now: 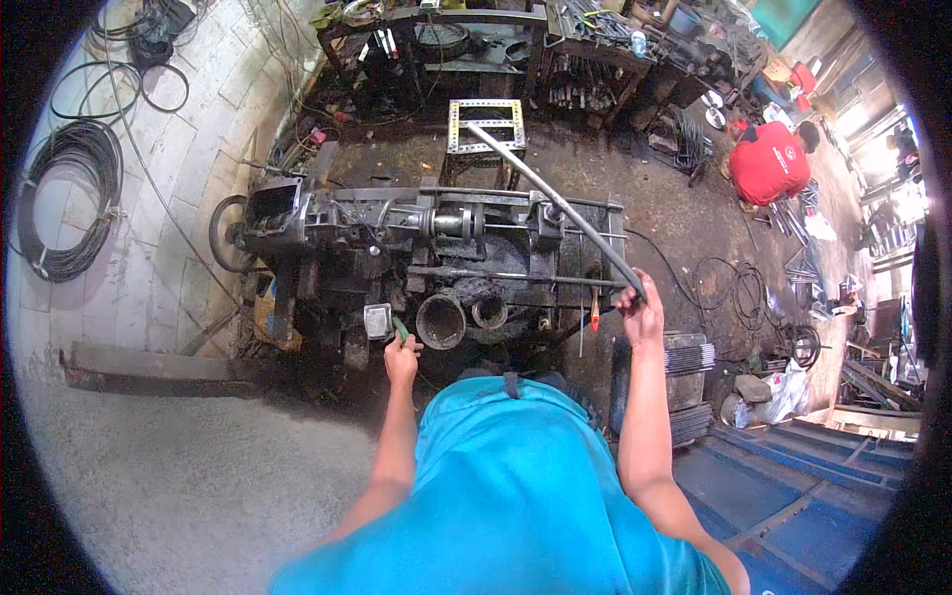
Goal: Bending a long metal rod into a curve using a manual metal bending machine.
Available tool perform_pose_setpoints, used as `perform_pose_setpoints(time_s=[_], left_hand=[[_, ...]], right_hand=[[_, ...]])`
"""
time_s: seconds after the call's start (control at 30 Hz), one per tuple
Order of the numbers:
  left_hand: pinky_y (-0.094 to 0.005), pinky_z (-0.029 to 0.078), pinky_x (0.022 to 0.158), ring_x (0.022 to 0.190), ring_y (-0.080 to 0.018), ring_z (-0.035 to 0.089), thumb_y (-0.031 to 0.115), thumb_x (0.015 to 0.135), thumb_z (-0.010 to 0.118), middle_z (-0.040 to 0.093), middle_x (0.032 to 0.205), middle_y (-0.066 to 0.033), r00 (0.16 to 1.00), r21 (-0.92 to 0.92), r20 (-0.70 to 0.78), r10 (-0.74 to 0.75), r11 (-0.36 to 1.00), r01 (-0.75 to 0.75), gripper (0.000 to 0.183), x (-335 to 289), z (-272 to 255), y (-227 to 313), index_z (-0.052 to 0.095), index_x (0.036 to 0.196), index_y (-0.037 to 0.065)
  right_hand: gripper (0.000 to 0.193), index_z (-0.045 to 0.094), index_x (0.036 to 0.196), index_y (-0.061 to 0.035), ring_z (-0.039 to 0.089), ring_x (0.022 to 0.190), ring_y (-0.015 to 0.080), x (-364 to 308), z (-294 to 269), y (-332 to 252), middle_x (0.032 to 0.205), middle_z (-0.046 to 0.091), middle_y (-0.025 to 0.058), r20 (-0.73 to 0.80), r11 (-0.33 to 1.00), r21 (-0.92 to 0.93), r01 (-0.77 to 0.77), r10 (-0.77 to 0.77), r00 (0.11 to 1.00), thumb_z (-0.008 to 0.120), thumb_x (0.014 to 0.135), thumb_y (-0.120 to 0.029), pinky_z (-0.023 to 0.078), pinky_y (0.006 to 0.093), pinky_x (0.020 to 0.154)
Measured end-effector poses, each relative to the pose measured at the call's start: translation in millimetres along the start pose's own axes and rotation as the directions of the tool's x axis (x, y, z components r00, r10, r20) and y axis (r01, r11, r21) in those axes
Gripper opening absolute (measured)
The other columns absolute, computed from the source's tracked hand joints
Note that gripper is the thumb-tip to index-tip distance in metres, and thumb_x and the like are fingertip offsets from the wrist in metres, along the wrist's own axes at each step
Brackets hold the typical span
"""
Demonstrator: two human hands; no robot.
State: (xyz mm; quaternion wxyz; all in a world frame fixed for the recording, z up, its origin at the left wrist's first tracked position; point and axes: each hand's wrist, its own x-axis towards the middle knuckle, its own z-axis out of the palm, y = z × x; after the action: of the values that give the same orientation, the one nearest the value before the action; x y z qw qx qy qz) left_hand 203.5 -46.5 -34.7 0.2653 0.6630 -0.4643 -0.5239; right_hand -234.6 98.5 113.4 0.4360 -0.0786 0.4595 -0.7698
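Observation:
My right hand (640,309) is closed round the near end of a long grey metal rod (565,203). The rod slants away to the far left over a lathe-like machine (456,223), and its far end lies on or just above a yellow-edged metal stand (486,102). My left hand (401,357) is closed on a green handle (401,328). Beside that handle is a pale square container (378,320); I cannot tell whether the two are joined. Two round, dirty pots, a larger one (440,322) and a smaller one (489,311), stand at the machine's near side.
A red-tipped brush (595,312) is left of my right hand. Ribbed metal pieces (689,357) are stacked at the right. A person in a red shirt (769,164) crouches at the far right. Cluttered workbenches (476,15) line the back; coiled cable (69,198) hangs left.

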Motion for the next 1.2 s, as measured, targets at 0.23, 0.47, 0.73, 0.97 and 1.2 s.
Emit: perform_pose_setpoints(time_s=[0.23,0.47,0.73,0.97,1.2], left_hand=[[-0.0299,0.052,0.065,0.074,-0.0188,0.068,0.017,0.094,0.055,0.068,0.089,-0.0135,1.0,-0.008,-0.016,0.007,1.0,-0.007,0.043,-3,1,1,0.051,0.129,-0.005],[-0.0294,0.051,0.062,0.07,-0.018,0.066,0.017,0.093,0.056,0.068,0.086,-0.0132,0.998,0.056,-0.012,-0.066,0.996,0.066,0.041,-2,-1,7,0.052,0.129,-0.004],[-0.0281,0.05,0.059,0.069,-0.0164,0.066,0.016,0.093,0.058,0.068,0.079,-0.0112,0.999,-0.043,-0.045,0.006,0.999,-0.007,0.04,0,2,-3,0.054,0.125,-0.006],[-0.0288,0.051,0.059,0.069,-0.0162,0.066,0.018,0.092,0.059,0.068,0.079,-0.012,0.998,-0.072,-0.059,-0.01,0.997,0.006,0.038,0,2,-1,0.058,0.121,-0.006],[-0.0285,0.051,0.059,0.069,-0.0167,0.066,0.018,0.091,0.059,0.068,0.081,-0.0115,0.998,-0.1,-0.058,0.001,0.995,-0.007,0.038,-2,2,-1,0.058,0.121,-0.006]], right_hand=[[0.035,0.053,0.118,-0.0026,0.047,0.064,0.0131,-4,-3,-2,0.071,0.048,0.0016,0.021,0.999,-0.013,-0.032,0.032,0.999,0.051,0.096,-0.029,0.043,0.0309,0.061],[0.037,0.053,0.119,-0.0012,0.048,0.065,0.013,3,-8,0,0.07,0.047,0.0009,-0.044,1.0,-0.01,0.007,-0.007,0.999,0.052,0.096,-0.03,0.043,0.0307,0.061],[0.036,0.055,0.116,-0.0003,0.047,0.063,0.0128,2,-8,-2,0.069,0.046,0.0005,0.004,0.999,-0.046,-0.028,0.028,1.0,0.051,0.096,-0.03,0.043,0.0305,0.061],[0.036,0.056,0.116,-0.0014,0.046,0.063,0.0129,1,-10,-2,0.069,0.045,0.0001,-0.039,0.998,-0.045,-0.034,0.032,0.999,0.052,0.096,-0.032,0.042,0.0309,0.062],[0.037,0.056,0.113,0.0002,0.046,0.063,0.0132,-1,-1,-5,0.07,0.046,0.0006,-0.079,0.999,-0.042,-0.029,0.026,0.996,0.052,0.096,-0.032,0.042,0.0308,0.062]])
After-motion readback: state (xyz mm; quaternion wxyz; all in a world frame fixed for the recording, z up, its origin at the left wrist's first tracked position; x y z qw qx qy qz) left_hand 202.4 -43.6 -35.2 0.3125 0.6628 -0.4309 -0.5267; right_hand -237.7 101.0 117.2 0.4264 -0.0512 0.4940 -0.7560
